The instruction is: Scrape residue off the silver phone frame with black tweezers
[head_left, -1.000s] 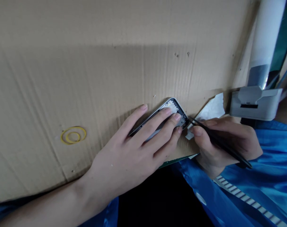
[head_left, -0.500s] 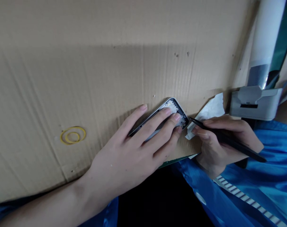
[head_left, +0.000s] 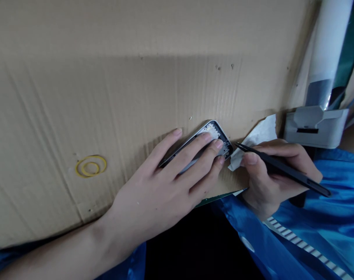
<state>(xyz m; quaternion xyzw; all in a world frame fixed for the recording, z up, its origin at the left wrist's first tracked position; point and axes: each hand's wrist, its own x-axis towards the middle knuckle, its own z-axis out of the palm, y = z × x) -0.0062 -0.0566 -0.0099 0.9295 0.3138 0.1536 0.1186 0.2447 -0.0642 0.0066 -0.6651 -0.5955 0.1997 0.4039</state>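
On ribbed cardboard (head_left: pixel 130 97), the left hand (head_left: pixel 159 194), fingers spread, partly covers a silver-rimmed phone frame (head_left: pixel 212 129). Near three o'clock, the right hand (head_left: pixel 270 188) pinches slim black tweezers (head_left: pixel 288 170).

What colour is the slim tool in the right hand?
The slim tool is black, seen best in the head view.

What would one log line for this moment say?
left hand: fingers on phone frame | right hand: holds black tweezers, tip near frame's corner | nearby: white paper, yellow bands
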